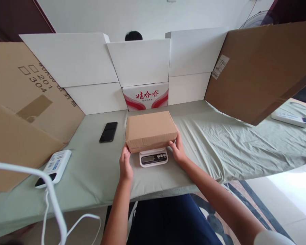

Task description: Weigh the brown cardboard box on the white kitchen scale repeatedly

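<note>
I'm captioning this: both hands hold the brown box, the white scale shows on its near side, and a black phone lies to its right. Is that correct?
Not quite: the head view shows the black phone left of the brown box. The left hand and right hand do hold the box, with the white scale on its near side.

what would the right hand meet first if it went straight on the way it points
The small cardboard box: the right hand already touches its near right corner and points forward and leftward, seemingly into it, though depth is hard to judge.
</note>
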A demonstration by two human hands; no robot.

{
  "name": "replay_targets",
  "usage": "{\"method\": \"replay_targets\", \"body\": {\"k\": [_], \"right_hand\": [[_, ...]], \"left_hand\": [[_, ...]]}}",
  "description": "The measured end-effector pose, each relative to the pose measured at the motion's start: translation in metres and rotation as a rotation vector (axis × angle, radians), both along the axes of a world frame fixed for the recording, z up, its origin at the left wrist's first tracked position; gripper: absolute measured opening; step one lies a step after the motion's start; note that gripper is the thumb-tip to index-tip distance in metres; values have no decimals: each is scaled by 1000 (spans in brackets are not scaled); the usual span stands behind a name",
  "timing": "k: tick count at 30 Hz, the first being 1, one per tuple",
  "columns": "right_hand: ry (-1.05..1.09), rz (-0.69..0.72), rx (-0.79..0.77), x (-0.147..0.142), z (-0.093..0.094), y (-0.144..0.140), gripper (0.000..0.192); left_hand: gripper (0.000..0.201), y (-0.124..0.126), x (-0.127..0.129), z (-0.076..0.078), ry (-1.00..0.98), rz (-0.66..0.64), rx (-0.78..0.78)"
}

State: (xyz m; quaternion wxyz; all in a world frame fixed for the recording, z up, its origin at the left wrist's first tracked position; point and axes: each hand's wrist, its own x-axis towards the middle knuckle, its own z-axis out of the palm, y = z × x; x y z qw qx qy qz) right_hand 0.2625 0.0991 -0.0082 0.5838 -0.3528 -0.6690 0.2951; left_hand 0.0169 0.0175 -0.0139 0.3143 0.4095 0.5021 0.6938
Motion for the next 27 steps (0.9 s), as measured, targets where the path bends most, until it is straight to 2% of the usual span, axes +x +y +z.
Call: {"method": "replay_targets", "body": {"k": [6, 14, 21, 27], "right_hand": [[-45, -11, 1, 1, 0, 0, 82], [-34, -15, -9, 0, 0, 0, 80], [113, -151, -57, 2, 5, -2, 75], [188, -151, -156, 0, 9, -1, 70]], "left_hand": [[96, 1, 2, 3, -30, 34, 5], [96, 1, -1, -1, -23, 33, 34], [85, 2, -2, 3, -23, 96, 133], [85, 2, -2, 2, -21, 107, 115]]}}
